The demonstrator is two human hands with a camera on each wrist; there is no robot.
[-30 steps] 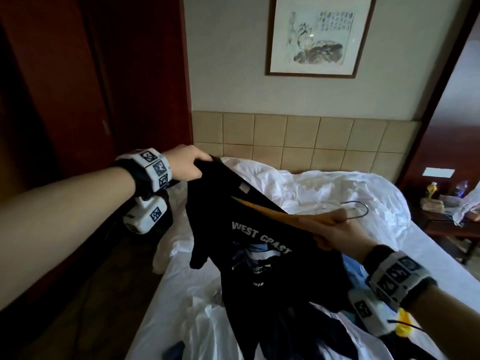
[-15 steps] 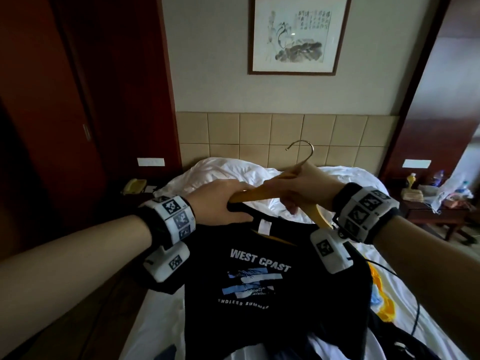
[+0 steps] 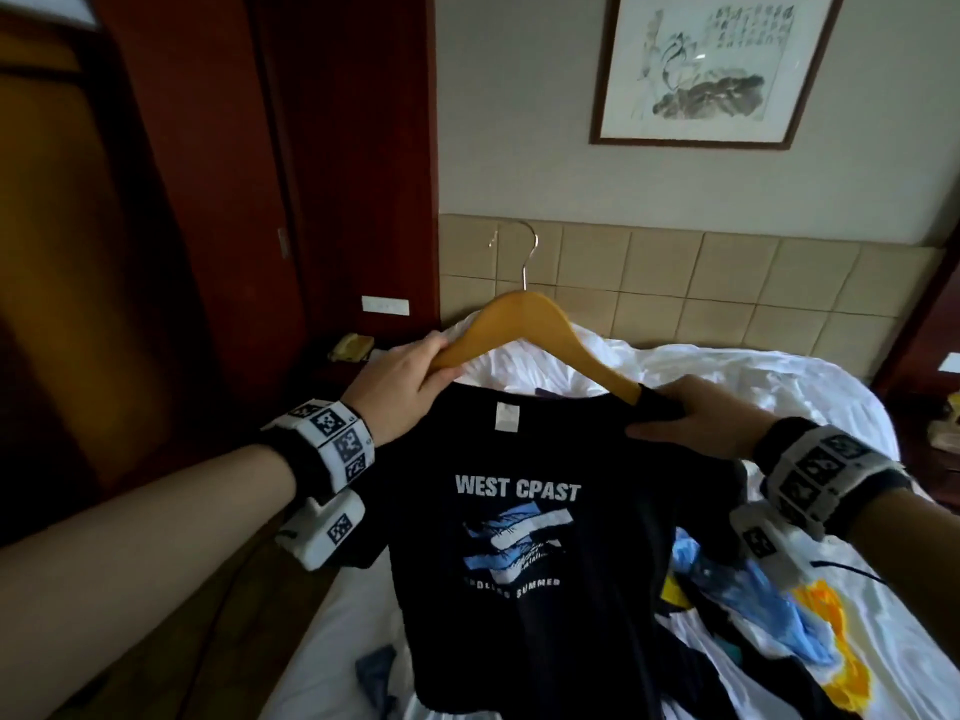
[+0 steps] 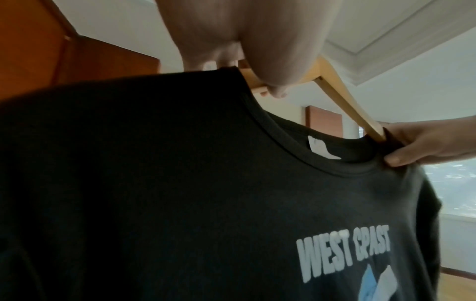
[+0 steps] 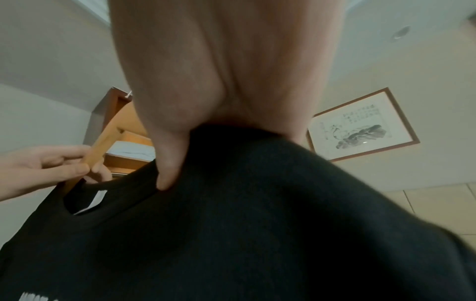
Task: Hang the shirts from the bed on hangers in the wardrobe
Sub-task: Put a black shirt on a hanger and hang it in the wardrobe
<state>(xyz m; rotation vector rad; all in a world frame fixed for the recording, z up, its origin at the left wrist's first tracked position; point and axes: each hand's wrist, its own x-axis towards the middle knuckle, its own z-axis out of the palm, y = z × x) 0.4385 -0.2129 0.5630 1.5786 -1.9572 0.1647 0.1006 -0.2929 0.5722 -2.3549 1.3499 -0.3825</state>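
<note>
Above the rumpled white bed [image 3: 675, 376], a black T-shirt [image 3: 519, 511] hangs between both hands, front facing us, "WEST CPAST" in white letters over a blue-and-white graphic, a small white tag inside the collar. A wooden hanger [image 3: 524, 330] with a metal hook pointing up goes through the neck opening: its right arm disappears under the shirt's shoulder, its left arm is bare above the collar. The left hand [image 3: 405, 392] curls its fingers around that left arm of the hanger, right at the collar's edge. The right hand [image 3: 696, 423] pinches the shirt's right shoulder, thumb under, fingers over, fabric bunched where the hanger end goes in.

Under the shirt, the bed's white sheet carries more clothes: a heap on the right [image 3: 769, 615] in black, light blue, white and yellow-orange, and a dark scrap [image 3: 379, 678] near the left edge. Beyond, a padded beige headboard [image 3: 727, 283] runs along the wall, and a framed ink painting [image 3: 711, 65] hangs above it. Off to the left stands dark reddish wood panelling [image 3: 234, 174], with a yellowish telephone [image 3: 353, 348] on a low stand beside the bed. From the right wrist view, a wooden cupboard with shelves [image 5: 128, 142] shows behind the left hand.
</note>
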